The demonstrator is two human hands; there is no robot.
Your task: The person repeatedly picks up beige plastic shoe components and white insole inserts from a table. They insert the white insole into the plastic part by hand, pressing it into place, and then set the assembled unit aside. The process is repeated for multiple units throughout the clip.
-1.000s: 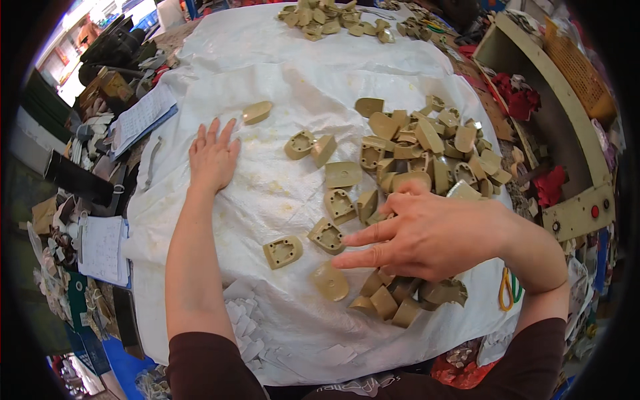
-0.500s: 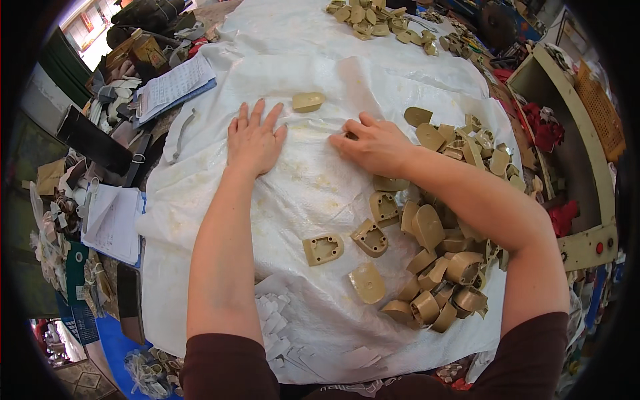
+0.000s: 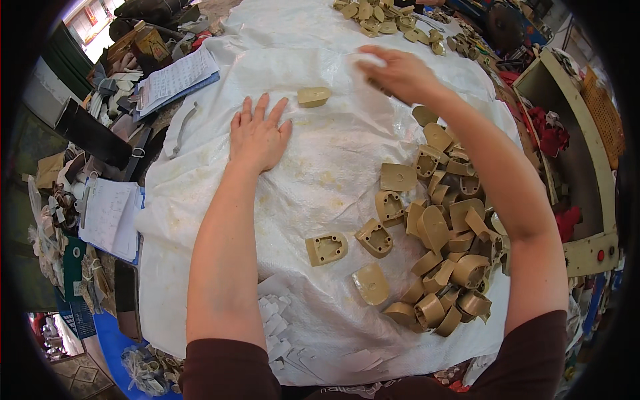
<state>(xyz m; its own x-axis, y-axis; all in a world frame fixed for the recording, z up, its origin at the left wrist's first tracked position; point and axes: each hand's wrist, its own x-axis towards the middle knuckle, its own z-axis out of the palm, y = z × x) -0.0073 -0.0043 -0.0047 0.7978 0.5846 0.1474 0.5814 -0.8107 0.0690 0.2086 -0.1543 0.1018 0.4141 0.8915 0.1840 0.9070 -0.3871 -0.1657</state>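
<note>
My left hand [image 3: 260,137] lies flat with fingers spread on the white woven sheet [image 3: 293,200]. Just beyond its fingertips rests one tan plastic piece [image 3: 313,97], rounded at one end. My right hand [image 3: 397,72] is raised over the sheet at the upper right, its fingers smeared by motion. A brownish edge shows beneath it, but whether that is held cannot be made out. Below my right forearm spreads a heap of similar tan pieces [image 3: 433,227], some hollow side up. A hollow piece [image 3: 327,249] and a flat-topped one [image 3: 371,285] lie at the heap's left.
More tan pieces [image 3: 380,17] are piled at the far end. Clipboards with papers [image 3: 177,83] and a black tube [image 3: 93,137] line the left side. A beige metal frame [image 3: 587,153] stands at the right. White paper scraps [image 3: 273,320] lie near me.
My right hand has lifted away from the middle of the sheet and moved farther out and to the right. My left hand stays flat in almost the same place.
</note>
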